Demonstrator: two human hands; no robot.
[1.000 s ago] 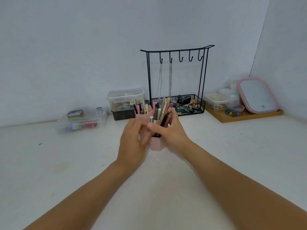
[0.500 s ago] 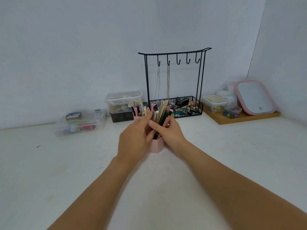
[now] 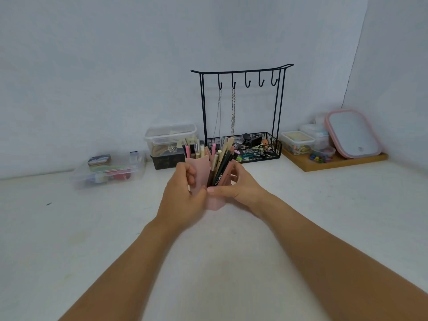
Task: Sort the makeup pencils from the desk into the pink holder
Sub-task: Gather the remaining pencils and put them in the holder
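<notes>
The pink holder [image 3: 201, 169] stands on the white desk in the middle of the head view, with several makeup pencils [image 3: 221, 162] sticking up out of its compartments. My left hand [image 3: 183, 195] grips the holder's left side, fingers curled round its wall. My right hand [image 3: 240, 187] grips its right side, thumb across the front. The two thumbs nearly meet in front of the holder. The holder's lower part is mostly hidden behind my hands. No loose pencil shows on the desk.
Behind the holder stand a black wire jewellery rack [image 3: 243, 107] with hanging chains, a clear lidded box [image 3: 170, 137] and a flat clear box [image 3: 108, 169] to the left. A wooden tray [image 3: 335, 162] with small containers and a pink-rimmed mirror [image 3: 353, 133] sits back right.
Both hands have shifted from the pencil tops down to the holder's sides and now hold it. The camera has moved a little closer.
</notes>
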